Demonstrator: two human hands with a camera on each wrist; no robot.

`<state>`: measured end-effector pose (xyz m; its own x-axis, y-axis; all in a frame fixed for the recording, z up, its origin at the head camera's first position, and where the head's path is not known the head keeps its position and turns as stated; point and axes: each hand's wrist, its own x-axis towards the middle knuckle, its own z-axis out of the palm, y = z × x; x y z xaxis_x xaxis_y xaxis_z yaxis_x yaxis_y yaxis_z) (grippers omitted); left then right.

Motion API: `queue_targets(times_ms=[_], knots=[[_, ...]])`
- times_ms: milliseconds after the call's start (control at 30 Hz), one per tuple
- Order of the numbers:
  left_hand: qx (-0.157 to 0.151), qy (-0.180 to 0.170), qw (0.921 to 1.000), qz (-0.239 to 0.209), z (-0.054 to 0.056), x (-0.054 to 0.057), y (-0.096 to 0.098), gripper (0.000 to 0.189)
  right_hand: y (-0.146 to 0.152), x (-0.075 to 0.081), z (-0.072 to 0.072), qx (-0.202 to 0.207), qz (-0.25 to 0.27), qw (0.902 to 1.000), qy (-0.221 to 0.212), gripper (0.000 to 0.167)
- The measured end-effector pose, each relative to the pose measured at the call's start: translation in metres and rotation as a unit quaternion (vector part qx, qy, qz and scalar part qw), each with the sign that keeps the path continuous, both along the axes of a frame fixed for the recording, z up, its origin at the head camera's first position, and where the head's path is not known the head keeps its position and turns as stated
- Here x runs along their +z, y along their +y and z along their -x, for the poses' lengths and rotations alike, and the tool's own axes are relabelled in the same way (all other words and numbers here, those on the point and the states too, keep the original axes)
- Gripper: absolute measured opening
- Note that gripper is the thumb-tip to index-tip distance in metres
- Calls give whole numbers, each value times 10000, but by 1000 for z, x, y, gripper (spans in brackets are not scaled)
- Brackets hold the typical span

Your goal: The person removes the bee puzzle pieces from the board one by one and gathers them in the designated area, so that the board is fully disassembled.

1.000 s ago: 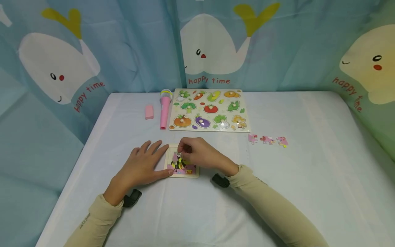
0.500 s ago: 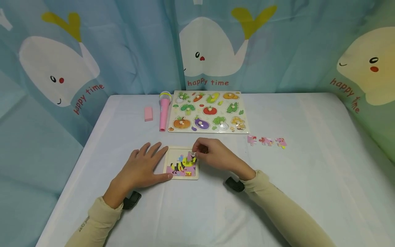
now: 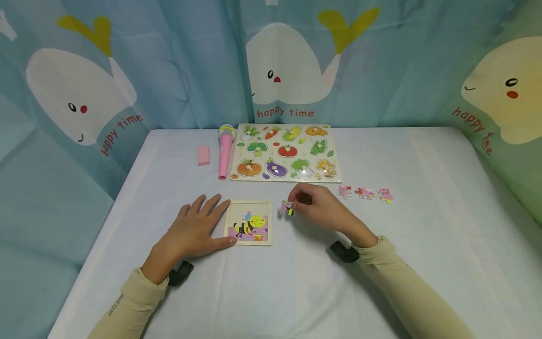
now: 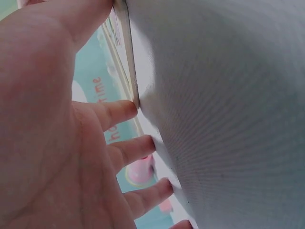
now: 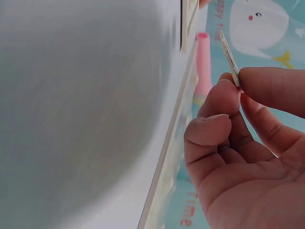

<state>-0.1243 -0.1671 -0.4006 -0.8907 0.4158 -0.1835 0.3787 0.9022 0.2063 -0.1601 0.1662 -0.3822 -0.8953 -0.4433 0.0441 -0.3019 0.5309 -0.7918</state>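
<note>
The left hand (image 3: 192,233), fingers spread, seemingly steadies the puzzle tray (image 3: 269,223) while the right hand (image 3: 323,207) pinches a puzzle piece (image 3: 285,207) edgewise.

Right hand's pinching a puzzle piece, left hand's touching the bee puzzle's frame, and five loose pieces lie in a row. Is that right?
The count is wrong: the head view shows three loose pieces in that row, not five. The right hand does pinch a puzzle piece, and the left hand touches the frame.
</note>
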Motion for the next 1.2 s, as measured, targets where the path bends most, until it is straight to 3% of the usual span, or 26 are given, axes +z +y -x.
queue_targets(times_ms=[433,1200], knots=[[-38,-280,9994,-192,0,4,-4,102,40,3,-2,-481,-23,9988,-41,4],[-35,-129,9998,-120,0,2,-4,103,92,6,-4,-1112,-355,9931,-98,11]])
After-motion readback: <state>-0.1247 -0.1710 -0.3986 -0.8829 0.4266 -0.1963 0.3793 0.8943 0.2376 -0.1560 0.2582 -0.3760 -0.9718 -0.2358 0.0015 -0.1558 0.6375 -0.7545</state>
